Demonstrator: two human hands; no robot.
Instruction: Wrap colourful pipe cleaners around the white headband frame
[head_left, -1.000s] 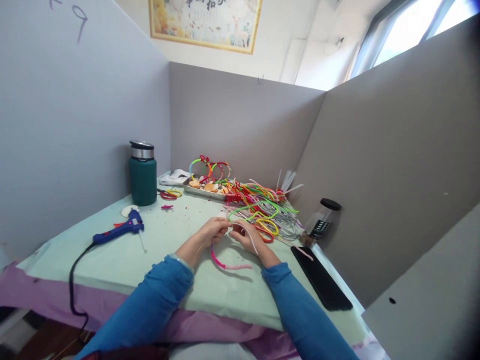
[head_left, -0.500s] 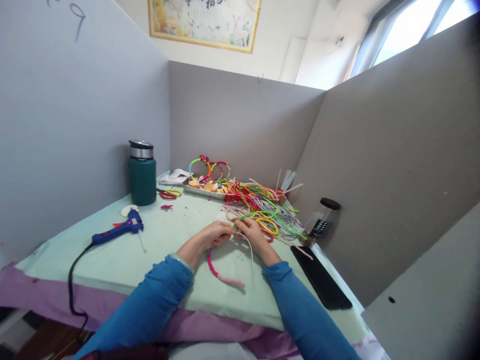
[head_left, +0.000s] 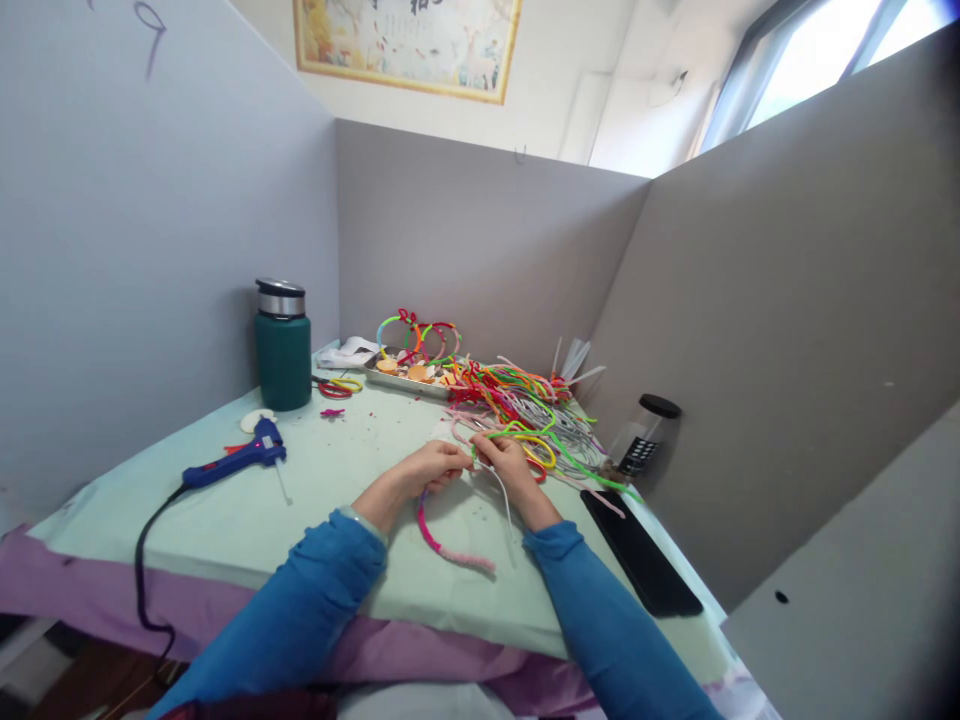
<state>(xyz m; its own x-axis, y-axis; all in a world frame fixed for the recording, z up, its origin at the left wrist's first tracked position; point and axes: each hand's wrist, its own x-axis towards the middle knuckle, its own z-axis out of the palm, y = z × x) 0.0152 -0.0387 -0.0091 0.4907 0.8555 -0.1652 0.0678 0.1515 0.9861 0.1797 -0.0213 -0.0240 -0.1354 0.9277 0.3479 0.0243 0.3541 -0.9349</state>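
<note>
My left hand pinches a band wrapped in fuzzy wire, whose magenta and pink end curves out below it over the table. Close beside it, my right hand has its fingers closed on a green fuzzy wire that trails to the right over the pile. A thin white strand curves down between my hands, bare of wrapping. My fingertips hide where the green wire meets the band.
Behind my hands lies a pile of colourful fuzzy wires, beside a metal tray with finished rings. A blue glue gun, green flask and scissors are left. A black phone and a tipped jar are right.
The green wire's loose end has shifted right, past the jar's base. The band's pink end and the white strand have moved slightly right. My hands stay close together.
</note>
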